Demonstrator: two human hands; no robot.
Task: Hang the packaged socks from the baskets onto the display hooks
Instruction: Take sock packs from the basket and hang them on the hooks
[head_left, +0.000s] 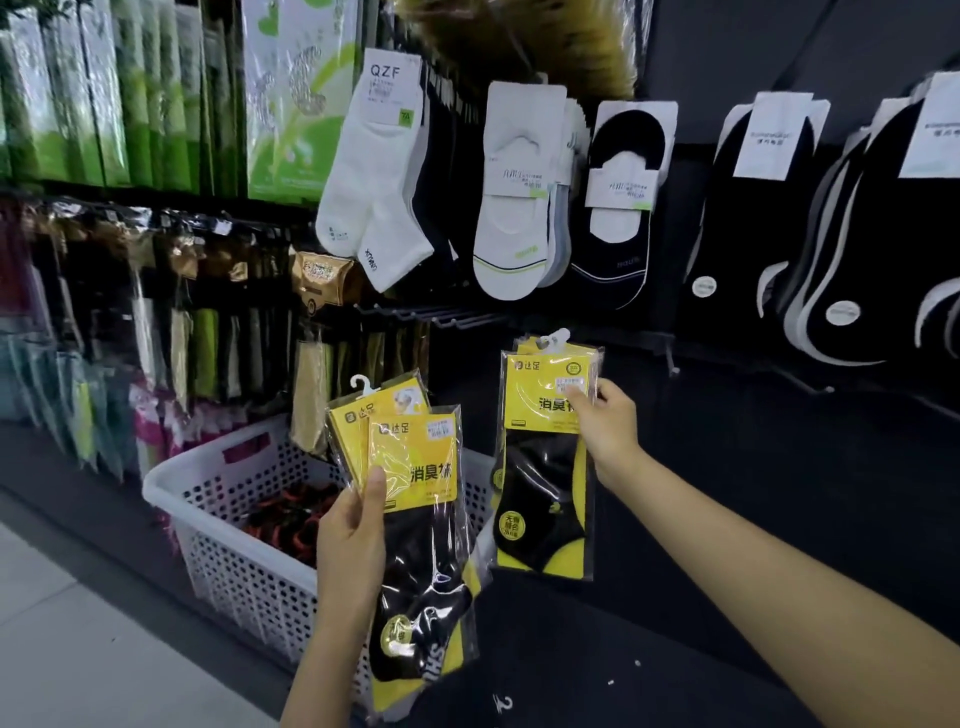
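My left hand (350, 540) grips a small stack of yellow-and-black sock packs (415, 519) over the white basket (234, 551), thumb pressed on the front pack. My right hand (605, 423) pinches a single yellow-and-black sock pack (543, 467) by its right edge and holds it upright, its white hanger just below the empty display hooks (457, 314) on the dark wall. The basket holds more dark socks with orange trim (291, 519).
White ankle socks (371, 182), white no-show socks (514, 208) and black no-show socks (621, 208) hang above the hooks. More black socks hang at right. Bagged goods fill the racks at left. A light floor lies at bottom left.
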